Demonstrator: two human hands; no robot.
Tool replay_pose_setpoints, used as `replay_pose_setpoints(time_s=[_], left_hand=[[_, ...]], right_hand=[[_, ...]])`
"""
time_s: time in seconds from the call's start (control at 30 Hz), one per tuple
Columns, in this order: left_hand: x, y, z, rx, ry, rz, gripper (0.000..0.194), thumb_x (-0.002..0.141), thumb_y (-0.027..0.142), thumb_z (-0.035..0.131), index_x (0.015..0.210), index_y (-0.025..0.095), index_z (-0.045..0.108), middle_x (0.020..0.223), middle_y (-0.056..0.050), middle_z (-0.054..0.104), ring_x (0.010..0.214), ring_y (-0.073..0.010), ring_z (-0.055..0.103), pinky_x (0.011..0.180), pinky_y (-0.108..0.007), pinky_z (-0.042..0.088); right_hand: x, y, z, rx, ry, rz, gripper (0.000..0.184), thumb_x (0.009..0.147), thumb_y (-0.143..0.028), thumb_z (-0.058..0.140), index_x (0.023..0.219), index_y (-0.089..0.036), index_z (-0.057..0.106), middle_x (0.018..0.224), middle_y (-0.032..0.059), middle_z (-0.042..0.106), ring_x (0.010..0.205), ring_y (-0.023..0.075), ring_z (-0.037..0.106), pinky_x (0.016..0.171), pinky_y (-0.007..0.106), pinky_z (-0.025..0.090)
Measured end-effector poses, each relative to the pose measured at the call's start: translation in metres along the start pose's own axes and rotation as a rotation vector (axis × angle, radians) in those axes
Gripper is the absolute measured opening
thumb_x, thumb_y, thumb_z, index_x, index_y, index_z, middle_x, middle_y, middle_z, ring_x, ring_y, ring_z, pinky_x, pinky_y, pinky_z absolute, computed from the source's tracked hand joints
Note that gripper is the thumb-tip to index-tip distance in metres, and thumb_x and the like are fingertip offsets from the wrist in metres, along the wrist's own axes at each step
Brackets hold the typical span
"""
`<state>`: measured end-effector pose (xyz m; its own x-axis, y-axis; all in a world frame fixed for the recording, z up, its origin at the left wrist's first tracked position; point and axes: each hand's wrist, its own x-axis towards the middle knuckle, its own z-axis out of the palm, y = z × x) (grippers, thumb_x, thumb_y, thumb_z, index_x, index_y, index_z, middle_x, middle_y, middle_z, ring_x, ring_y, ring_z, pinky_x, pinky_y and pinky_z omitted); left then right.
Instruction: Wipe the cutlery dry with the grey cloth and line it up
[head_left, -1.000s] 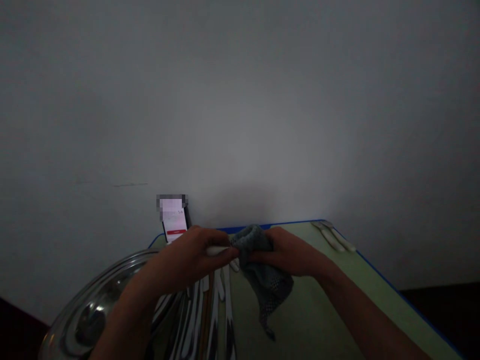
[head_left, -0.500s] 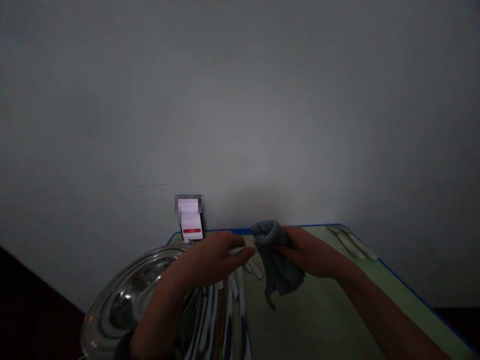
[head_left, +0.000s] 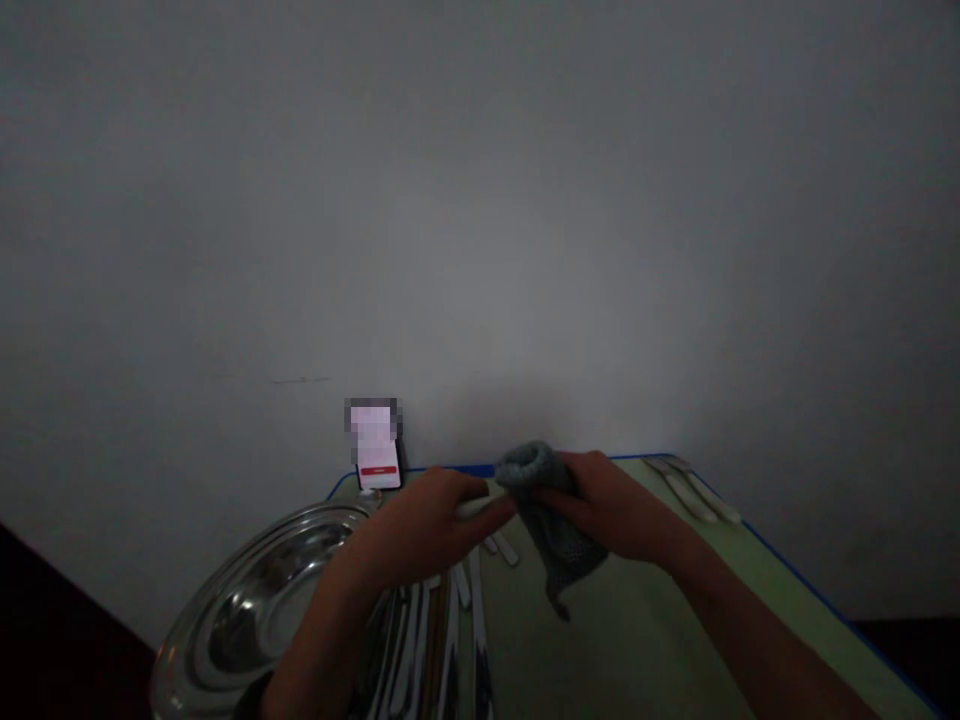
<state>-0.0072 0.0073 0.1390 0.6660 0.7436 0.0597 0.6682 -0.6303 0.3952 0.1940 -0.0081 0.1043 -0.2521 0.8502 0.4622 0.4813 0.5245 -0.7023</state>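
My left hand (head_left: 431,520) is closed around the white handle of a piece of cutlery (head_left: 476,506). The head of that piece is hidden in a grey cloth (head_left: 559,535), so its exact kind does not show. In my right hand (head_left: 611,505) the cloth is pinched and folded over, with a loose corner hanging down above the table. Below my left hand lie several pieces of metal cutlery (head_left: 480,630) in a rough row, with a brown stick-like piece (head_left: 435,640) among them. Short white handles (head_left: 505,547) show just beyond.
A shiny steel basin (head_left: 225,620) stands at the left, partly behind my left forearm. A lit phone (head_left: 379,450) leans against the grey wall (head_left: 480,250). Two white-handled forks (head_left: 694,490) lie at the far right of the green, blue-edged table (head_left: 637,640).
My left hand and the handle have moved slightly right, closer to the cloth. The cloth's hanging corner has swung right. The view has shifted a little.
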Motion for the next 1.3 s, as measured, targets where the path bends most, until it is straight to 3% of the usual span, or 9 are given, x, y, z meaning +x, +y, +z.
replay_pose_setpoints(time_s=[0.17, 0.3, 0.43, 0.53, 0.63, 0.8, 0.9, 1.07, 1.3], left_hand=[[0.010, 0.009, 0.014, -0.130, 0.029, 0.028, 0.050, 0.091, 0.048, 0.023, 0.072, 0.015, 0.056, 0.060, 0.002, 0.054, 0.056, -0.0109, 0.048, 0.055, -0.022, 0.035], [0.019, 0.019, 0.028, -0.144, 0.040, 0.024, 0.051, 0.092, 0.045, 0.020, 0.069, 0.015, 0.053, 0.059, 0.001, 0.053, 0.054, -0.0114, 0.050, 0.054, -0.023, 0.034], [0.014, 0.013, 0.019, -0.067, 0.058, 0.029, 0.050, 0.092, 0.042, 0.021, 0.070, 0.015, 0.056, 0.060, 0.001, 0.054, 0.054, -0.0120, 0.048, 0.054, -0.024, 0.033], [0.004, -0.001, 0.006, -0.030, 0.022, 0.040, 0.050, 0.091, 0.047, 0.024, 0.072, 0.015, 0.058, 0.060, 0.001, 0.054, 0.054, -0.0114, 0.047, 0.052, -0.023, 0.032], [-0.004, -0.009, -0.002, 0.016, -0.036, 0.036, 0.048, 0.088, 0.050, 0.032, 0.076, 0.015, 0.061, 0.061, 0.001, 0.055, 0.054, -0.0107, 0.048, 0.049, -0.021, 0.030], [-0.005, -0.003, 0.003, 0.084, -0.074, 0.060, 0.041, 0.087, 0.042, 0.039, 0.077, 0.013, 0.065, 0.059, 0.001, 0.055, 0.052, -0.0097, 0.048, 0.046, -0.020, 0.028], [-0.002, 0.002, 0.008, 0.097, -0.082, 0.096, 0.036, 0.086, 0.035, 0.042, 0.072, 0.012, 0.065, 0.055, 0.001, 0.054, 0.050, -0.0092, 0.048, 0.045, -0.020, 0.028], [-0.001, 0.000, 0.010, 0.079, -0.044, 0.150, 0.031, 0.089, 0.032, 0.039, 0.082, 0.015, 0.064, 0.064, -0.001, 0.061, 0.055, -0.0114, 0.053, 0.050, -0.021, 0.032], [-0.001, -0.004, 0.008, 0.150, -0.026, 0.065, 0.046, 0.092, 0.041, 0.029, 0.079, 0.014, 0.063, 0.068, -0.004, 0.063, 0.058, -0.0141, 0.056, 0.052, -0.024, 0.035]], right_hand=[[0.009, 0.001, 0.019, 0.273, 0.516, 0.249, 0.031, 0.070, -0.044, 0.061, 0.079, -0.015, 0.067, 0.074, 0.0055, 0.069, 0.069, 0.0219, 0.061, 0.062, 0.031, 0.044], [0.011, 0.008, 0.039, 0.715, 0.654, 0.328, 0.042, 0.073, -0.049, 0.056, 0.091, -0.013, 0.065, 0.077, 0.0080, 0.069, 0.064, 0.0203, 0.062, 0.060, 0.032, 0.046], [0.009, 0.011, 0.033, 0.600, 0.453, 0.291, 0.037, 0.075, -0.047, 0.054, 0.088, -0.014, 0.066, 0.079, 0.0080, 0.069, 0.070, 0.0209, 0.063, 0.066, 0.033, 0.047], [0.005, 0.011, 0.016, 0.274, 0.167, 0.275, 0.029, 0.074, -0.042, 0.057, 0.076, -0.015, 0.067, 0.073, 0.0059, 0.068, 0.069, 0.0218, 0.062, 0.064, 0.031, 0.046], [-0.001, 0.007, 0.001, 0.105, -0.153, 0.210, 0.020, 0.074, -0.033, 0.058, 0.085, -0.020, 0.068, 0.081, 0.0029, 0.070, 0.075, 0.0210, 0.061, 0.065, 0.028, 0.045], [-0.008, -0.003, -0.003, -0.093, -0.377, 0.232, 0.020, 0.075, -0.032, 0.057, 0.086, -0.020, 0.067, 0.080, 0.0014, 0.069, 0.071, 0.0186, 0.059, 0.060, 0.025, 0.042], [-0.009, -0.004, -0.003, -0.134, -0.400, 0.207, 0.019, 0.076, -0.033, 0.055, 0.083, -0.021, 0.067, 0.078, 0.0002, 0.068, 0.072, 0.0181, 0.059, 0.060, 0.024, 0.042], [-0.007, 0.001, -0.001, -0.207, -0.284, 0.193, 0.023, 0.078, -0.037, 0.052, 0.078, -0.019, 0.066, 0.074, 0.0017, 0.067, 0.069, 0.0184, 0.059, 0.060, 0.025, 0.041], [-0.002, 0.003, 0.006, -0.273, -0.143, 0.107, 0.033, 0.083, -0.041, 0.044, 0.067, -0.017, 0.061, 0.064, 0.0011, 0.064, 0.059, 0.0157, 0.056, 0.054, 0.025, 0.038]])
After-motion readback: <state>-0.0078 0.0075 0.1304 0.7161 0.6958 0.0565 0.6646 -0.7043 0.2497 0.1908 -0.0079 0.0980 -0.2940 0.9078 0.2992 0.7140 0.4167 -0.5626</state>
